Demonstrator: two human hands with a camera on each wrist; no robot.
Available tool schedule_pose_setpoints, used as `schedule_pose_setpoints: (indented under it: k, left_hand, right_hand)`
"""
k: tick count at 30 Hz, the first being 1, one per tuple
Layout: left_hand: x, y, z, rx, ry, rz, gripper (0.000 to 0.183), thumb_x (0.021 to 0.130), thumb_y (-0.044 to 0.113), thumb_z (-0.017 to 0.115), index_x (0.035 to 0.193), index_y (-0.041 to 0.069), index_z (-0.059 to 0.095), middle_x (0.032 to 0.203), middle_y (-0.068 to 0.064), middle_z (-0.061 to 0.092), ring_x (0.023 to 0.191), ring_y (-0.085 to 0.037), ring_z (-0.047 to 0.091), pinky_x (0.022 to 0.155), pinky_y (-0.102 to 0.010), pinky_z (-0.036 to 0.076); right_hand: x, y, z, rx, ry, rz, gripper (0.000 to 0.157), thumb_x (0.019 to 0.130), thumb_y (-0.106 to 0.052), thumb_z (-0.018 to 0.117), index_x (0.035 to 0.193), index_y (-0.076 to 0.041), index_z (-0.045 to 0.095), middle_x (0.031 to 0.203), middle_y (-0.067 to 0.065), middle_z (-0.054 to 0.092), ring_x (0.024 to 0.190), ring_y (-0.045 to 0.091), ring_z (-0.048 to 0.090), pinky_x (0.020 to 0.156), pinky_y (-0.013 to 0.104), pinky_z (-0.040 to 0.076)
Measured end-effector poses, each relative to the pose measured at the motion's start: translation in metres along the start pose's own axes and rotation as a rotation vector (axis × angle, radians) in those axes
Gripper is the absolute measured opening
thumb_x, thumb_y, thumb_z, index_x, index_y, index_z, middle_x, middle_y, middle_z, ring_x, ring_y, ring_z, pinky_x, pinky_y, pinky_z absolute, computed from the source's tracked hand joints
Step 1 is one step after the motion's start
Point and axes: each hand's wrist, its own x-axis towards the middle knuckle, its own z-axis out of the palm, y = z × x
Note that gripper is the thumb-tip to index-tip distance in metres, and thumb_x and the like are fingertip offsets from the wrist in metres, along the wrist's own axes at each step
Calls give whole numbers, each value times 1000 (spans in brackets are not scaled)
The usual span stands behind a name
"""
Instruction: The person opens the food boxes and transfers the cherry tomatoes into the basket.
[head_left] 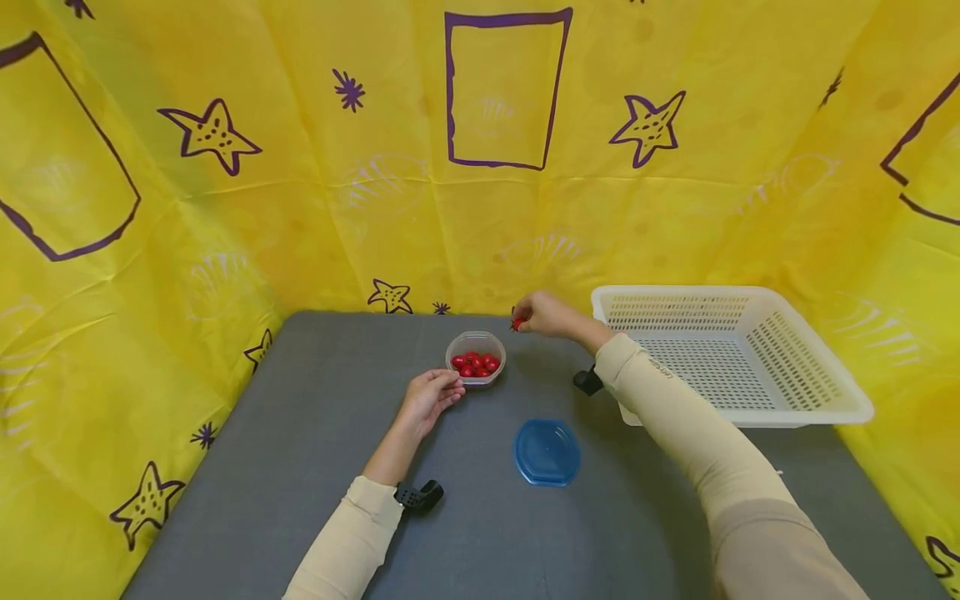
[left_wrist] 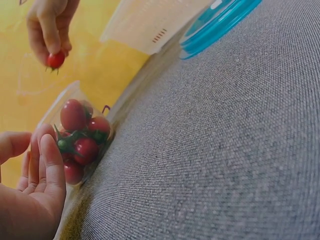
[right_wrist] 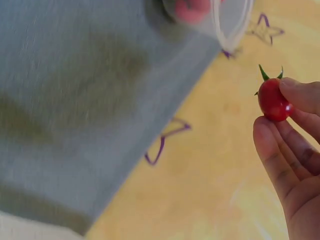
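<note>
A clear plastic container [head_left: 480,382] with several red cherry tomatoes [head_left: 474,364] stands near the table's far edge. My left hand [head_left: 431,398] is at its near left side; in the left wrist view the fingers [left_wrist: 51,162] lie against the container wall, thumb apart from them. Right of the container, above the table, my right hand [head_left: 551,317] pinches one cherry tomato [right_wrist: 273,100] between thumb and fingers. That tomato has green sepals. A blue lid [head_left: 547,452] lies flat on the table, nearer to me than the container.
A white perforated plastic basket [head_left: 806,417] stands at the right, beside and behind my right forearm. The grey table [head_left: 300,467] ends at a yellow patterned cloth [head_left: 495,233] behind and at the sides.
</note>
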Motion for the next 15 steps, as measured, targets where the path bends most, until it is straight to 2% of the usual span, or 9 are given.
schedule_pose_setpoints:
  k: [7,15]
  left_hand:
    - [0,-1,3,-11,15,-20,4,95,8,59,93,4,60,71,1,66,63,-9,65,65,-22,56]
    - [0,-3,1,-12,9,-5,5,96,8,58,92,5,59,71,2,66,63,-9,65,64,-21,56]
  right_hand:
    - [-17,16,-31,-29,60,74,22,87,-6,68,105,6,70,102,21,72,94,33,67,86,46,54]
    - [-36,50,-51,-15,139,146,21,87,-8,69,104,5,70,100,21,72,93,33,67,86,47,53]
